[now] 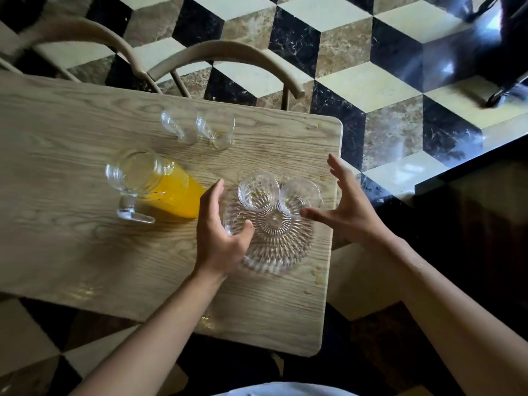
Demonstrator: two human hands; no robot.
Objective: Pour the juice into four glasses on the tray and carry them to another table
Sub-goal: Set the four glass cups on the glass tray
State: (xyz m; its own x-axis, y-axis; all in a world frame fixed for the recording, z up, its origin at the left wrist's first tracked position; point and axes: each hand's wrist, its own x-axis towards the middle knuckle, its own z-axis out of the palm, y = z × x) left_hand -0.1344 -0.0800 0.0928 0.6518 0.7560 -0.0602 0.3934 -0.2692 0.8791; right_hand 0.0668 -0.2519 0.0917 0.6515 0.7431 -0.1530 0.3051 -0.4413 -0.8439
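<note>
Standing on a pale wood-grain table [85, 132] with rounded corners is a round tray [281, 247] of clear cut glass, its surface ribbed in a sunburst that spreads from a small central hub. Two clear glasses sit on the tray's far half, touching or nearly so: the left tray glass [258, 191] has faceted walls, the right tray glass [300, 197] looks smoother, and both appear empty apart from a faint trace at the bottom. Two more clear tumblers stand side by side on the bare wood farther back, the far left glass [179, 124] and the far right glass [216, 128]. To the left of the tray stands a clear glass pitcher [151, 187] with a thick handle, its lower part filled with bright orange juice [177, 195].

The left hand [218, 232] curves over the tray's left rim, fingers loosely bent and spread, thumb lying across the ribbed glass; whether it truly presses the rim I cannot tell. The right hand [345, 205] hovers at the tray's right side, fingers straight and fanned apart, holding nothing, the thumb tip just beside the right tray glass. The tray lies between the two hands. Small wet drops dot the table near its right edge. Curved chair backs [225, 57] rise beyond the table over a cube-patterned marble floor [371, 81].
</note>
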